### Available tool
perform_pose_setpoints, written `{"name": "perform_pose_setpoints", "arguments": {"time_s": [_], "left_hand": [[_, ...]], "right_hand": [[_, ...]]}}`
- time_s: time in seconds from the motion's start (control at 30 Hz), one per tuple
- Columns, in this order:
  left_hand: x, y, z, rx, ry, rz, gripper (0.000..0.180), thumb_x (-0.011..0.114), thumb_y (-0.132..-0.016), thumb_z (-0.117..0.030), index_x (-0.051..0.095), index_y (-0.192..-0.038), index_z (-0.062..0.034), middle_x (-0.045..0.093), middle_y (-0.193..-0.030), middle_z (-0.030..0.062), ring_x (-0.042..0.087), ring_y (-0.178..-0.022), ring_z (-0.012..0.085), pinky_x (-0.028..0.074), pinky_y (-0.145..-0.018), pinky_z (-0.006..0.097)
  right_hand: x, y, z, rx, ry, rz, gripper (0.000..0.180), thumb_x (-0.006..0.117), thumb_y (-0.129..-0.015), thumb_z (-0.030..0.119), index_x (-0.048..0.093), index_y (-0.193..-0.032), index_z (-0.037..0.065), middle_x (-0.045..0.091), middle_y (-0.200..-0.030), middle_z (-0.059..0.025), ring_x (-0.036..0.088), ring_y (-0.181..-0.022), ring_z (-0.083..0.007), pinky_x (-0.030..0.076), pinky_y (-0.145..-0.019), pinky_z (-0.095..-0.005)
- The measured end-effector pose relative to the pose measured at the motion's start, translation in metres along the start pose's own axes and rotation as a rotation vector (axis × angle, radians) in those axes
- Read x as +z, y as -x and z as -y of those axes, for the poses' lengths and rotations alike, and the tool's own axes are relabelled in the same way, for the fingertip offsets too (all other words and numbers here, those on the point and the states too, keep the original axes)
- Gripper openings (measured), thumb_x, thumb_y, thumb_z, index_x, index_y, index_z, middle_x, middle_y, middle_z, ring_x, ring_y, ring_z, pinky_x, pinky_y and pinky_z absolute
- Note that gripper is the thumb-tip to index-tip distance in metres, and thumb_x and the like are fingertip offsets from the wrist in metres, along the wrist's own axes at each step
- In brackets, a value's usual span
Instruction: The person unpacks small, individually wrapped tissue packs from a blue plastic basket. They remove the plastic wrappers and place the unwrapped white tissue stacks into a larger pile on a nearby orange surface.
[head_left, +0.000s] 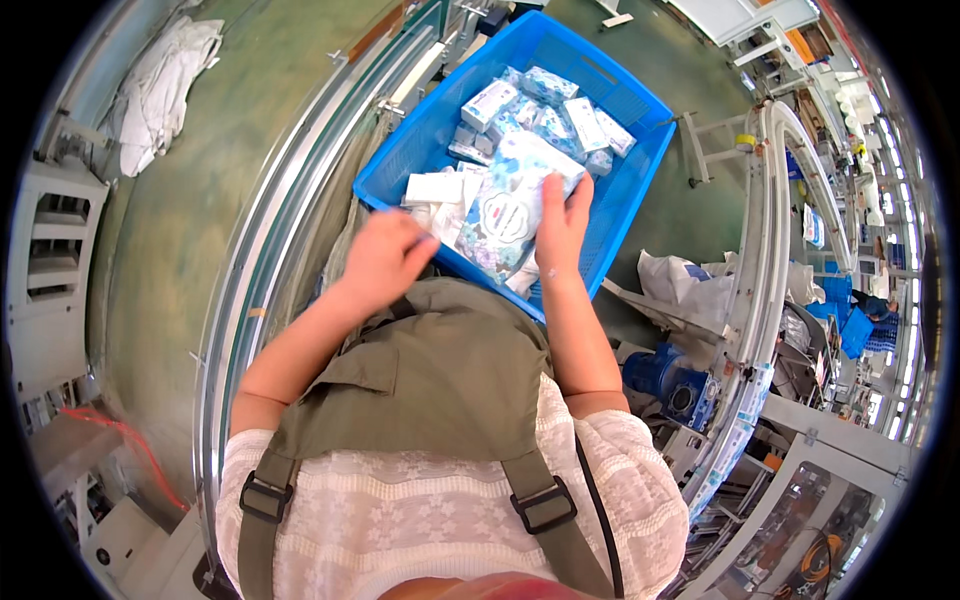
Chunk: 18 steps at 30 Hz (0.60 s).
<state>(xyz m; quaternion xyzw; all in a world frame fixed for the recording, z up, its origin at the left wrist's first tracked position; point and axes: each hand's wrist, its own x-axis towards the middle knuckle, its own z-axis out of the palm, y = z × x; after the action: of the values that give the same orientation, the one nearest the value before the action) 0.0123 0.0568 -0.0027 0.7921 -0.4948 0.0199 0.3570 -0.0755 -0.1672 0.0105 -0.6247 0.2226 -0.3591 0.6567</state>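
My right hand [563, 225] grips the right side of a floral-printed white and blue plastic packaging bag [512, 205], its thumb lying across the front. The bag leans over the near part of a blue plastic crate [640, 195]. My left hand [385, 255] is at the crate's near left corner, its fingers curled inward; whether anything is in them is hidden. Several small wrapped tissue packs [550, 85] lie heaped in the far half of the crate. Plain white packs [435, 188] lie beside the bag on the left.
A metal conveyor rail [240, 300] runs along my left. On my right, a curved conveyor [765, 250] passes a blue motor [655, 370] and a white sack [685, 285]. White cloth [170, 90] lies on the green floor at far left.
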Motion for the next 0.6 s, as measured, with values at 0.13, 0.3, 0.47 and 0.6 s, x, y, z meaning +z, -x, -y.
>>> {"name": "perform_pose_setpoints", "arguments": {"time_s": [0.13, 0.3, 0.47, 0.6], "left_hand": [[-0.009, -0.036, -0.036, 0.001, 0.344, -0.304, 0.085, 0.071, -0.072, -0.002, 0.026, -0.145, 0.0044, 0.051, -0.132, 0.0224, 0.058, -0.109, 0.0285, 0.050, -0.083, 0.036], [0.017, -0.026, -0.026, 0.055, -0.049, -0.214, 0.076, 0.061, -0.073, -0.005, 0.029, -0.142, 0.0070, 0.046, -0.131, 0.0283, 0.057, -0.108, 0.0409, 0.051, -0.087, 0.041], [0.006, -0.010, -0.005, 0.030, 0.015, -0.041, 0.052, 0.056, -0.073, 0.003, 0.053, -0.125, 0.0021, 0.060, -0.117, 0.0221, 0.063, -0.096, 0.0377, 0.053, -0.082, 0.041], [-0.042, -0.008, 0.015, 0.044, 0.311, 0.289, 0.046, 0.050, -0.069, 0.013, 0.064, -0.111, -0.0010, 0.067, -0.105, 0.0157, 0.065, -0.092, 0.0331, 0.053, -0.081, 0.038]], "right_hand": [[0.016, 0.034, 0.006, -0.253, 0.315, 0.255, 0.065, 0.070, -0.083, 0.027, 0.036, -0.130, -0.002, 0.055, -0.116, -0.0185, 0.056, -0.107, -0.0258, 0.045, -0.090, -0.0358], [0.030, 0.062, 0.013, -0.125, 0.482, 0.282, 0.076, 0.080, -0.072, 0.033, 0.037, -0.125, 0.000, 0.059, -0.112, -0.0232, 0.062, -0.104, -0.0327, 0.049, -0.087, -0.0385], [0.029, 0.058, -0.009, 0.131, 0.347, 0.394, 0.069, 0.085, -0.068, 0.027, 0.049, -0.119, -0.001, 0.064, -0.105, -0.0141, 0.063, -0.098, -0.0231, 0.050, -0.085, -0.0341], [0.015, 0.056, -0.017, 0.428, 0.000, 0.690, 0.055, 0.084, -0.069, 0.017, 0.058, -0.114, 0.000, 0.064, -0.104, -0.0075, 0.060, -0.095, -0.0134, 0.050, -0.083, -0.0301]]}}
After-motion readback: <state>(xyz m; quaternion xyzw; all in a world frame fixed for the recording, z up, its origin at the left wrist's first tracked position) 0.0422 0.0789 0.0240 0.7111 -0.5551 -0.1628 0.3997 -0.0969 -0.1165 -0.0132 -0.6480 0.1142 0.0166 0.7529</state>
